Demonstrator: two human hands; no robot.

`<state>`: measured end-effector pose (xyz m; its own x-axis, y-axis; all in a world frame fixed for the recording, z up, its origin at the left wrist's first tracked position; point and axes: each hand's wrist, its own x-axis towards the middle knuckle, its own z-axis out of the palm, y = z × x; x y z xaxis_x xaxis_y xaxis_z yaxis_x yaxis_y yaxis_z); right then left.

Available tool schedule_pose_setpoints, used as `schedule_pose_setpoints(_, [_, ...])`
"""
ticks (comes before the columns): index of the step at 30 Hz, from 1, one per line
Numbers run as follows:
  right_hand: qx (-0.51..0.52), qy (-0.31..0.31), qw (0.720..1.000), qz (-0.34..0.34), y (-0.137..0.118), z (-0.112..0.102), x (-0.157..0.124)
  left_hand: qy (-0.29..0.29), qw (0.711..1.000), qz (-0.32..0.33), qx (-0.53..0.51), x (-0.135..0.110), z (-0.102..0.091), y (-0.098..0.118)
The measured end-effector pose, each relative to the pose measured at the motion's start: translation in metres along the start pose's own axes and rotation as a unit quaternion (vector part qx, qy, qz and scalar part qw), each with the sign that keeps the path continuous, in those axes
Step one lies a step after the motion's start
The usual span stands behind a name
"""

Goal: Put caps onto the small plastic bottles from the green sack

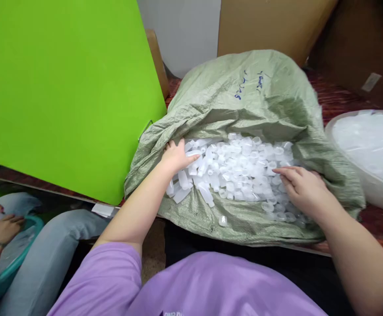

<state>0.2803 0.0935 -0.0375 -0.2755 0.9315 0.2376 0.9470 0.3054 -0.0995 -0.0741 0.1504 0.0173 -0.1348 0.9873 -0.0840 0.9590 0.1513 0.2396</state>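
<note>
A big grey-green woven sack (244,96) lies open on the table in front of me, filled with several small translucent white plastic caps (240,169). My left hand (176,156) rests on the caps at the sack's left edge, fingers curled over a few of them. My right hand (301,188) lies on the caps at the right side of the opening, fingers stretched out flat toward the left. One loose cap (222,220) sits on the sack's near flap.
A bright green board (63,87) leans at the left. A white basin (369,153) of clear plastic parts stands at the right. Brown cardboard (270,24) stands behind the sack. At lower left another person's hands (0,228) work over a teal bowl (16,259).
</note>
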Motion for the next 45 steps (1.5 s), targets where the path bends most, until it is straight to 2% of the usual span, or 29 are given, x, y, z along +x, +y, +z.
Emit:
schedule_pose_setpoints(2, [0.026,0.017,0.999,0.016,-0.001,0.001,-0.004,-0.056,0.998,-0.015,0.029,0.016,-0.007,0.013])
schedule_pose_setpoints(4, [0.07,0.04,0.996,0.037,-0.003,0.004,-0.007,-0.082,0.995,-0.012,0.053,0.022,-0.013,0.024])
schedule_pose_setpoints(8, [0.144,0.087,0.984,0.061,-0.008,0.007,-0.012,-0.061,0.991,0.039,0.109,0.011,-0.011,0.037])
schedule_pose_setpoints(11, [0.143,0.097,0.983,0.064,-0.009,0.006,-0.012,-0.054,0.992,0.045,0.102,-0.004,-0.002,0.031])
schedule_pose_setpoints(15, [0.152,0.102,0.983,0.033,-0.009,0.003,-0.014,-0.055,0.997,0.015,0.047,-0.009,0.006,0.013])
schedule_pose_setpoints(17, [0.17,0.099,0.98,0.013,-0.01,0.0,-0.017,-0.058,0.997,0.008,0.051,-0.006,0.008,0.012])
schedule_pose_setpoints(22, [0.2,0.104,0.974,0.005,-0.026,-0.006,-0.029,-0.094,0.991,-0.023,0.089,0.009,0.01,0.034])
schedule_pose_setpoints(25, [0.212,0.089,0.973,-0.024,-0.039,-0.009,-0.038,-0.124,0.985,-0.038,0.112,0.017,0.009,0.048])
schedule_pose_setpoints(29, [0.204,0.077,0.975,-0.045,-0.048,-0.009,-0.047,-0.16,0.975,-0.038,0.149,0.015,0.007,0.049])
schedule_pose_setpoints(32, [0.199,0.083,0.976,-0.043,-0.05,-0.005,-0.05,-0.145,0.98,-0.012,0.134,0.004,0.008,0.037])
schedule_pose_setpoints(36, [0.218,0.116,0.969,-0.031,-0.053,0.0,-0.052,-0.07,0.992,-0.006,0.103,-0.011,0.016,0.023])
schedule_pose_setpoints(39, [0.229,0.137,0.963,-0.025,-0.057,0.003,-0.052,-0.022,0.991,-0.018,0.13,-0.014,0.023,0.024])
schedule_pose_setpoints(45, [0.23,0.129,0.962,-0.065,-0.061,0.008,-0.052,-0.031,0.99,-0.07,0.115,-0.004,0.027,0.031])
